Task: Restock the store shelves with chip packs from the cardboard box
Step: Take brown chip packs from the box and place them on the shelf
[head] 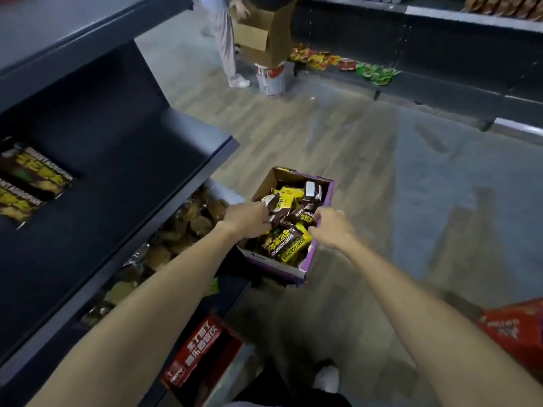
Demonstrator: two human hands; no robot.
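Observation:
A purple-sided cardboard box [320,259] stands on the floor in front of me, filled with several yellow and dark brown chip packs [289,245]. Both arms reach down into it. My left hand [246,215] pinches a brown and white pack [274,208] at the box's left side. Over the middle of the box, my right hand [332,226] grips a dark pack [305,215]. On my left, the dark shelf [141,160] carries two of the same packs [29,183] lying flat.
A lower shelf on the left holds brown bagged goods [188,224]. Red boxes sit at my feet [197,356] and at the right edge [517,327]. Across the aisle a person [226,33] stands by an open cardboard box [264,30], near colourful packs [346,63] on a low shelf.

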